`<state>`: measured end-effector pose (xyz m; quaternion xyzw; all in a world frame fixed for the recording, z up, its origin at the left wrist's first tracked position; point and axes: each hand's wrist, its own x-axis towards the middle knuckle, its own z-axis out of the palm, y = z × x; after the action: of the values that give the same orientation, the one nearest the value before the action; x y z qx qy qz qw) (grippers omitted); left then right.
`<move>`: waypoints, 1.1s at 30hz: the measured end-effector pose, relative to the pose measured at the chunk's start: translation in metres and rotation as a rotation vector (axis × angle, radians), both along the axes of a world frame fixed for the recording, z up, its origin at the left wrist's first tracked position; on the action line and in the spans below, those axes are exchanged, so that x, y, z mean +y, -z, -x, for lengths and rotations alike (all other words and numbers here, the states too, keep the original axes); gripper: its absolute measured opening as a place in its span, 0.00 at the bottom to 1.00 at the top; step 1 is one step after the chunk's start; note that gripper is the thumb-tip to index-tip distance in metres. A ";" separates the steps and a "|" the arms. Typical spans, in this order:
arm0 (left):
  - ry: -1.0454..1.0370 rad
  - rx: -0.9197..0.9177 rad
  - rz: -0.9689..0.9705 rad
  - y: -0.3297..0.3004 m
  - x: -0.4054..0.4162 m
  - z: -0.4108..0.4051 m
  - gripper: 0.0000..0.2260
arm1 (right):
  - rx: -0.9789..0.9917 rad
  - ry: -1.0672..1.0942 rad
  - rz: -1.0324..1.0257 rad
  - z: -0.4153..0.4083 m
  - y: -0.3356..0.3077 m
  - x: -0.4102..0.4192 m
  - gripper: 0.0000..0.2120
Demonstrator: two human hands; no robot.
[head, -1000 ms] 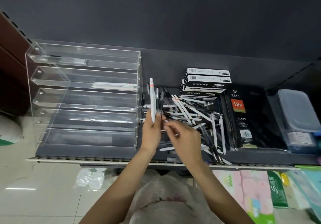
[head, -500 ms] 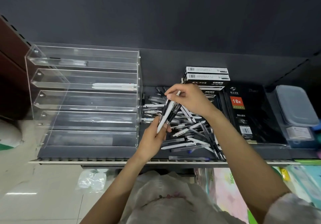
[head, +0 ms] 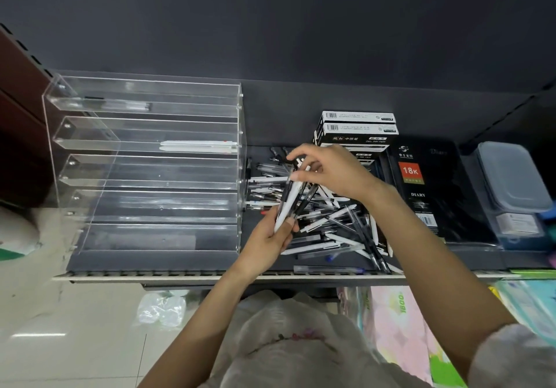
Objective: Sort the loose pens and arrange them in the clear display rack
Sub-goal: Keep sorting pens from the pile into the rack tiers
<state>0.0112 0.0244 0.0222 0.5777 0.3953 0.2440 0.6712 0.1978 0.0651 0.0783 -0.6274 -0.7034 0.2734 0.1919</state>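
— That bundle of pens [head: 293, 199]: a second ago she held one white pen, now several.
— Yes. Left hand [head: 267, 238] grips the lower ends, right hand [head: 326, 168] pinches the tops, over the loose pile [head: 331, 225].
— So still gathering; the clear rack [head: 144, 162] beside holds few.

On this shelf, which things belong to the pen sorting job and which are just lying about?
Part of the job:
clear display rack
loose pens
held pens, gripped by left hand and right hand
white pens in rack

Just lying about:
pen boxes
diary
lidded plastic box
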 end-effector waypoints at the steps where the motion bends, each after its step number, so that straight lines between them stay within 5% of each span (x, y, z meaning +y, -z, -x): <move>1: 0.002 0.005 -0.007 0.001 0.000 0.000 0.05 | -0.017 -0.020 -0.013 -0.002 -0.001 0.000 0.17; 5: -0.036 -0.001 0.001 0.002 0.000 0.003 0.05 | 0.155 -0.089 0.001 -0.009 -0.007 -0.002 0.24; 12: -0.030 -0.005 -0.012 0.007 -0.001 0.004 0.04 | 0.144 -0.075 -0.162 -0.026 -0.027 -0.003 0.05; 18: -0.321 -0.188 0.122 0.007 0.005 0.002 0.07 | 0.433 0.464 -0.137 -0.029 -0.013 -0.046 0.04; 22: -0.482 -0.278 0.134 0.000 0.010 -0.014 0.06 | 1.016 0.838 0.081 0.051 0.032 -0.077 0.05; 24: -0.556 -0.262 0.127 0.001 0.011 -0.019 0.06 | 1.129 0.908 0.162 0.080 0.049 -0.083 0.05; 33: -0.678 -0.180 0.180 0.013 0.008 -0.026 0.05 | 0.478 0.676 -0.097 0.099 0.058 -0.086 0.02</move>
<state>0.0368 0.0322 0.0097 0.3285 0.5236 0.4670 0.6323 0.0987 -0.0207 0.0206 -0.7321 -0.4056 0.2994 0.4580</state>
